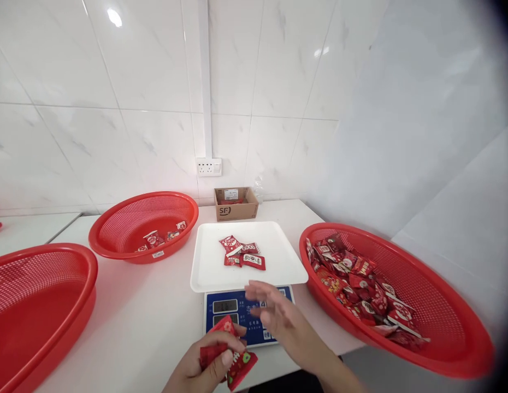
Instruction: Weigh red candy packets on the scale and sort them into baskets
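My left hand [213,357] is closed on several small red snack packets [242,367], low in front of the scale. To its right, my right hand [278,322] hovers with fingers apart and holds nothing; it partly covers the blue panel of the digital scale [221,335]. On top of the scale sits a white tray [208,273]. A small pile of red snack packets [253,261] lies in the middle of that tray. The digits on the scale's display are too dim to read.
At right, a red basket [450,333] holds many mixed packets. A second red basket [114,248] at back left has a few packets, and another red basket [80,295] stands at near left. Against the wall is a cardboard box [237,212], below a socket [208,167].
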### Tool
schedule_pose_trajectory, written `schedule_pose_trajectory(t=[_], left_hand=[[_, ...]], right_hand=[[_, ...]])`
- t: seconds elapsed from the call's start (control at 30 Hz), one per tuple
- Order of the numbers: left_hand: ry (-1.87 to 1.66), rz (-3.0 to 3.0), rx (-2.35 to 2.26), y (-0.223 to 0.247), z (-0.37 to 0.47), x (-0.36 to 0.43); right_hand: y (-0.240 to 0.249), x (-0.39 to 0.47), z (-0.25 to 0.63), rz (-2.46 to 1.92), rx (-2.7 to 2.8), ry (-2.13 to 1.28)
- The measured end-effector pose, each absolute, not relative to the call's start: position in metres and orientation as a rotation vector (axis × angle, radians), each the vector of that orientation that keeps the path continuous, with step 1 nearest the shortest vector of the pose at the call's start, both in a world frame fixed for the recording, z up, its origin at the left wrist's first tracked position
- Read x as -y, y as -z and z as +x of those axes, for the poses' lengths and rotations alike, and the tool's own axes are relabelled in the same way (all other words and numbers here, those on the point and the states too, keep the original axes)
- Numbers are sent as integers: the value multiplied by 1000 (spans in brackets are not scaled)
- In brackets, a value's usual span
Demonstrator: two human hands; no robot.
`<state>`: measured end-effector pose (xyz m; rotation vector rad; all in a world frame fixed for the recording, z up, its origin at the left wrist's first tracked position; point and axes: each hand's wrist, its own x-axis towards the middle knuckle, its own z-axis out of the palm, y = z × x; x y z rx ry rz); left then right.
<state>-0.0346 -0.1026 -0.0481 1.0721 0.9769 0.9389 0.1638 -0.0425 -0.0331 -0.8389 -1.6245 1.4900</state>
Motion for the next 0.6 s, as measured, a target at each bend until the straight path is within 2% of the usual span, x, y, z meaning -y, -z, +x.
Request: schedule_pose_trajectory(t=[0.1,0.2,0.3,0.5,0.6], left_hand=[[-961,1442,-961,48,-24,95],[-919,1783,-906,53,-10,88],[-908,1860,-930,58,3,86],[-1146,1677,-1148,56,14,91],[-1158,1601,-1100,53,18,94]], right_hand=[[61,64,163,-624,1258,-1938],[79,70,166,-499,1175,-2104],[79,72,171,-581,1196,-2103],[63,81,160,-625,1248,-2005],[62,82,153,-677,1224,-1912]])
